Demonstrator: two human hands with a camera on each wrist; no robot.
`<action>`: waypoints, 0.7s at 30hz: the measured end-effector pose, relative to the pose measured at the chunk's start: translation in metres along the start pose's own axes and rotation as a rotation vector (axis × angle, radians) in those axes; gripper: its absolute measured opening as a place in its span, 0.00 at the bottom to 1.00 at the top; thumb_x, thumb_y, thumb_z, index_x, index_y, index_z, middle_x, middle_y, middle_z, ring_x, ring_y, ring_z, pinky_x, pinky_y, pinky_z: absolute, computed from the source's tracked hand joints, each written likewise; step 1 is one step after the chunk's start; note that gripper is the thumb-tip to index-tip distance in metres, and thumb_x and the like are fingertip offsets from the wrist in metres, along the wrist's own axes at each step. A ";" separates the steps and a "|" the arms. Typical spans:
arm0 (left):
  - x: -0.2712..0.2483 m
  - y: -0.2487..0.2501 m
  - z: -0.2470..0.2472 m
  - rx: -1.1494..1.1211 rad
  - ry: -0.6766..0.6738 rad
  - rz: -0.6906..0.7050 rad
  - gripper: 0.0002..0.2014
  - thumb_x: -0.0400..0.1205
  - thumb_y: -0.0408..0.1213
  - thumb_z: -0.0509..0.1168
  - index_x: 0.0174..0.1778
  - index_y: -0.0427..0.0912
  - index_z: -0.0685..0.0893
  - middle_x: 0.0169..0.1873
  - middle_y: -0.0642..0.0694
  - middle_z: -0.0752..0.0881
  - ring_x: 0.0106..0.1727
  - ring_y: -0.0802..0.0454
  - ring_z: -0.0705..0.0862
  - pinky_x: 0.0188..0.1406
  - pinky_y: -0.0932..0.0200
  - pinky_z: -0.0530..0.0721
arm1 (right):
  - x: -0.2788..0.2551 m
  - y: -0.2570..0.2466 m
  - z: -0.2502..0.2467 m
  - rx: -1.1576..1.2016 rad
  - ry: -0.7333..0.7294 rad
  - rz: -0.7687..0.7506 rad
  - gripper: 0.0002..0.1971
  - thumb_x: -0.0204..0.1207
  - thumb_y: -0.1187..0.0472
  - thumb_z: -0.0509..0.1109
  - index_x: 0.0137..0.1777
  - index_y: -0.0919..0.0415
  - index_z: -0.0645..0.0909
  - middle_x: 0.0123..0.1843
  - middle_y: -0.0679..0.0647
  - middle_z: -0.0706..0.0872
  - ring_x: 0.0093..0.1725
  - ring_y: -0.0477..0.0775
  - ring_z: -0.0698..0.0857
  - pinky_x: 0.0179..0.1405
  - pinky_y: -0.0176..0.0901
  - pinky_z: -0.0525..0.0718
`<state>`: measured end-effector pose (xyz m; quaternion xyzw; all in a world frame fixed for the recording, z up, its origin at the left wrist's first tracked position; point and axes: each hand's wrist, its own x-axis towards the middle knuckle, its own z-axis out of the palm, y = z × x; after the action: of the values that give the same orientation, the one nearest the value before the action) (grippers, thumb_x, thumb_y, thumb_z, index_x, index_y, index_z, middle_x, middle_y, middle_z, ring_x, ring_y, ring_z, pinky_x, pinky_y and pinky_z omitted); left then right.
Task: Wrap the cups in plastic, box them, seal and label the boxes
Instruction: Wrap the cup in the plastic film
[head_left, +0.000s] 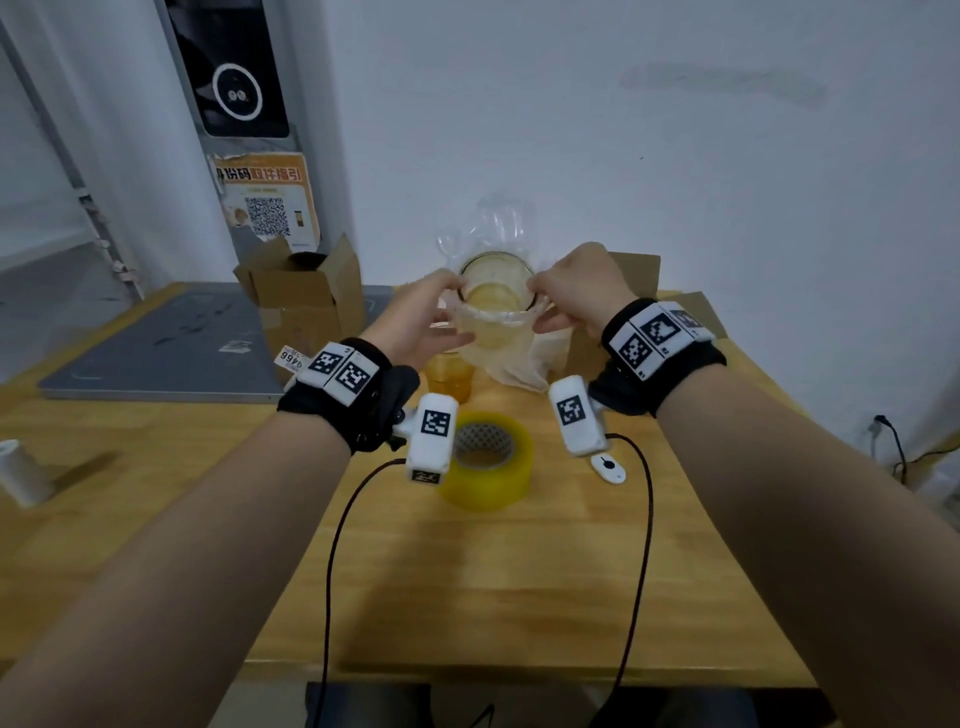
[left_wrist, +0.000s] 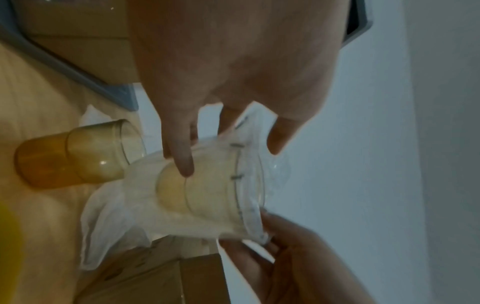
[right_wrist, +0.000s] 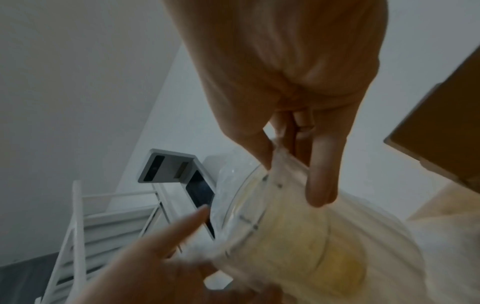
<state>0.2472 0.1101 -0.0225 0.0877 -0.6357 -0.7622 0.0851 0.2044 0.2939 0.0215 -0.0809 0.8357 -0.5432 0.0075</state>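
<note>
tape roll (head_left: 485, 460) and orange cup (head_left: 449, 379) sit below the held cup (head_left: 496, 301).

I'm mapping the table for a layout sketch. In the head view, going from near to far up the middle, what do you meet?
Tape roll → amber cup standing on the table → clear cup held by both hands, plastic round it.

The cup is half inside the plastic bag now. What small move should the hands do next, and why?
Probably pull the bag further up over the cup. Both the left hand and right hand pinch its edge at the rim, and the mouth is not yet covered.
</note>
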 end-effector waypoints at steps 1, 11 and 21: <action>0.001 -0.003 0.001 0.027 0.066 0.025 0.05 0.86 0.37 0.70 0.49 0.40 0.83 0.48 0.40 0.82 0.54 0.39 0.85 0.62 0.38 0.89 | -0.003 -0.002 0.002 -0.024 0.002 -0.030 0.05 0.78 0.69 0.75 0.44 0.69 0.82 0.36 0.62 0.83 0.30 0.63 0.93 0.39 0.54 0.95; 0.009 -0.019 -0.010 0.276 0.284 0.222 0.03 0.78 0.37 0.79 0.40 0.48 0.92 0.40 0.43 0.93 0.45 0.43 0.93 0.53 0.39 0.93 | -0.008 0.007 0.014 -0.034 -0.096 -0.082 0.19 0.80 0.66 0.75 0.65 0.55 0.72 0.62 0.58 0.77 0.45 0.58 0.85 0.36 0.47 0.93; 0.007 -0.015 0.005 0.340 0.354 0.199 0.11 0.70 0.39 0.84 0.36 0.47 0.86 0.35 0.47 0.90 0.42 0.44 0.92 0.50 0.39 0.93 | 0.001 0.013 0.020 -0.379 0.123 -0.232 0.13 0.73 0.75 0.65 0.34 0.58 0.70 0.33 0.51 0.74 0.35 0.56 0.77 0.28 0.39 0.73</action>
<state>0.2391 0.1165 -0.0369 0.1697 -0.7353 -0.6052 0.2536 0.2040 0.2812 0.0015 -0.1432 0.9068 -0.3775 -0.1212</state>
